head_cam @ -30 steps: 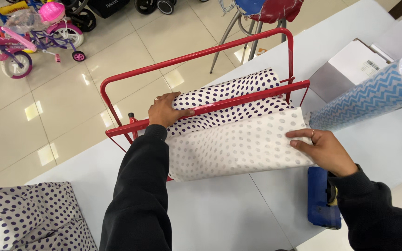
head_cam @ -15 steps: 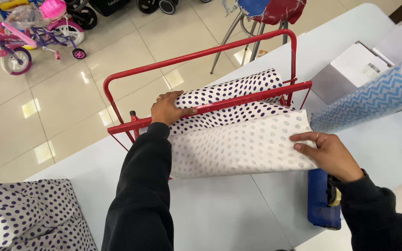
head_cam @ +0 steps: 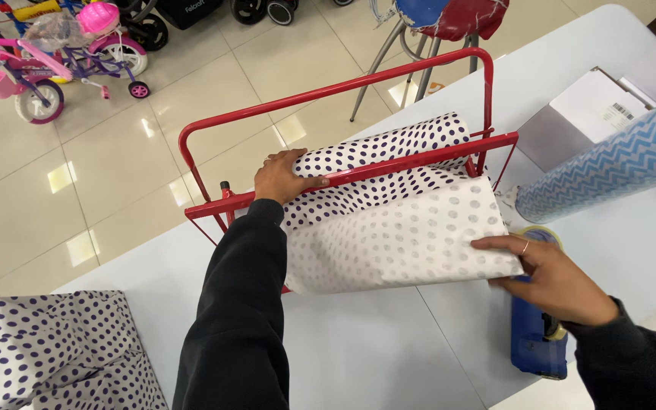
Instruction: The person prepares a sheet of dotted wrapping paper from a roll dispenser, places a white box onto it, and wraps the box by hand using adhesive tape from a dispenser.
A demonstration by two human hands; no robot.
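Red tubular steel frames the action: a red metal paper-cutter stand [head_cam: 343,83] sits at the far edge of the pale grey desk [head_cam: 358,357], and cradled in it lies the roll of white wrapping paper with dark purple polka dots [head_cam: 389,144]. The left hand [head_cam: 282,176] is planted on the roll's left end, fingers [head_cam: 309,182] curled over it and against the stand's crossbar. From under that bar a loose sheet of the dotted paper [head_cam: 396,235] spreads toward the near side, pale underside up, lying across the desk. Over on the right, the right hand [head_cam: 552,277] pins the sheet's near right corner, fingers [head_cam: 499,244] stretched nearly flat along the paper's edge, thumb underneath, a ring showing on one finger. Just below that hand sits a blue tape dispenser [head_cam: 533,342], partly hidden by the wrist. Further right, a roll of blue zigzag-patterned paper [head_cam: 609,167] leans across the desk, with a white cardboard box [head_cam: 586,114] behind it. At the near left corner rests a parcel wrapped in the same polka-dot paper [head_cam: 47,349]. Beyond the desk, on the shiny tiled floor, stands a pink children's bicycle [head_cam: 47,68].
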